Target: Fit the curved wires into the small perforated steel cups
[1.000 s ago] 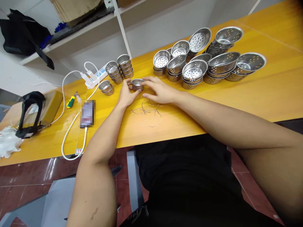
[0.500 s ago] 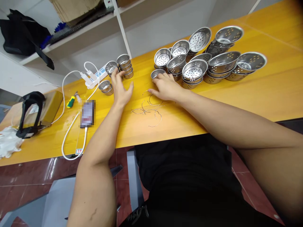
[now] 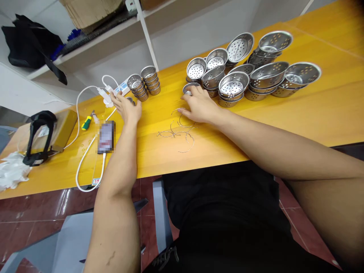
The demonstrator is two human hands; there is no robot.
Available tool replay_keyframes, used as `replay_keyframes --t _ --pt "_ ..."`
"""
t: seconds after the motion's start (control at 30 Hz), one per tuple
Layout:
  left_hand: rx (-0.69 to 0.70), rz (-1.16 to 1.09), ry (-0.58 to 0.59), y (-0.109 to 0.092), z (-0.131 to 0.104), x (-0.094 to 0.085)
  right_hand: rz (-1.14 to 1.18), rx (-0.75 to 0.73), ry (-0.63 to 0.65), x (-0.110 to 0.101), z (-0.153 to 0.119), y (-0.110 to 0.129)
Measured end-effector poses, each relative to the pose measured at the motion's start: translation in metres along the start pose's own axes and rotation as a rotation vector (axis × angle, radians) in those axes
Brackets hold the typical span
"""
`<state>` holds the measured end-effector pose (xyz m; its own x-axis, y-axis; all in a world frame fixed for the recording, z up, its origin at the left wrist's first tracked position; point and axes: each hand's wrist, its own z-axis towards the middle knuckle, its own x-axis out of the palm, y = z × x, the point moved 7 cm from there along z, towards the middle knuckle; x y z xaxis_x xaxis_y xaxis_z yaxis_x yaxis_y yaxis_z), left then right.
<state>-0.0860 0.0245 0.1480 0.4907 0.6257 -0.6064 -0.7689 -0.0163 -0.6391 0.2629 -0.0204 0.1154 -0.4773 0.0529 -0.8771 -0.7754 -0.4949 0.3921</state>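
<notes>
My left hand (image 3: 127,109) is open, fingers spread, over a small metal cup (image 3: 131,100) that it mostly hides. Just beyond it stand two stacks of small perforated cups, a left stack (image 3: 135,84) and a right stack (image 3: 150,79). My right hand (image 3: 197,104) rests by the larger stacks, its fingers apart on the rim of a small cup (image 3: 187,89). Thin curved wires (image 3: 173,132) lie on the table in front of it. Behind and right of that hand are several stacked perforated bowls (image 3: 233,84).
On the yellow table (image 3: 159,163) lie a phone (image 3: 105,137) with a white cable, a green-yellow screwdriver (image 3: 87,123) and a power strip (image 3: 122,88). A black frame (image 3: 40,138) leans by a box at the left. A chair (image 3: 160,212) is below the edge.
My left hand has moved left, away from the left cup stack, which now shows more cups, and over the small cup in front. My right hand has barely moved.
</notes>
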Motion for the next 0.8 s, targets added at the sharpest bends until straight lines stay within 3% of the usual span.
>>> replay_keyframes --t 0.17,0.37,0.53,0.8 --pt "0.016 0.006 -0.012 0.017 0.007 0.011 0.049 -0.060 0.031 -0.009 -0.002 0.015" --pt "-0.035 -0.052 0.090 0.036 0.013 0.026 -0.016 -0.160 0.186 0.000 -0.004 0.028" --pt "-0.054 -0.022 0.160 0.029 0.011 0.027 -0.077 -0.139 0.298 0.009 -0.005 0.028" --pt "-0.078 -0.059 0.193 0.023 0.006 0.030 -0.052 -0.016 0.259 -0.002 -0.006 0.023"
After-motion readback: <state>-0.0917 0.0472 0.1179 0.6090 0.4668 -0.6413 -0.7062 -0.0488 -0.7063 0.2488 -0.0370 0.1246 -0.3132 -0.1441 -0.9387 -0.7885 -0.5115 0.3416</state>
